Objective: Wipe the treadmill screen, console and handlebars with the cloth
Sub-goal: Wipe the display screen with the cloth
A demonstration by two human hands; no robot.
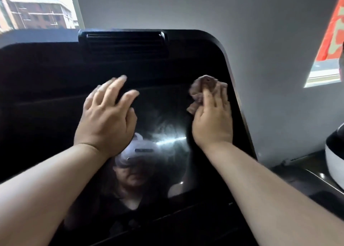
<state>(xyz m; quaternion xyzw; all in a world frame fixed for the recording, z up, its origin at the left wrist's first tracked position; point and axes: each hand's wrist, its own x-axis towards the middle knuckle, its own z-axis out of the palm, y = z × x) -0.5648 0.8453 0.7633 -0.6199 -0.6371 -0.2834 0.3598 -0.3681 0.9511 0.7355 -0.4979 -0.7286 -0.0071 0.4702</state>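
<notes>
- Grey wall (251, 41) and a window (37, 9) stand behind the treadmill.
- Dark glossy screen (163, 74) fills the view.
- Left hand (106, 119), fingers spread and empty, lies on the glass.
- Right hand (212, 119) presses the bunched brown cloth (202, 86) near the screen's right edge; overlapping, flat-pressure strokes would best avoid streaks.

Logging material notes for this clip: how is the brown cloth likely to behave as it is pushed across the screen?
The cloth looks soft and floppy: it bunches under the right hand. Probably light. On the glossy screen it should slide easily.
</notes>
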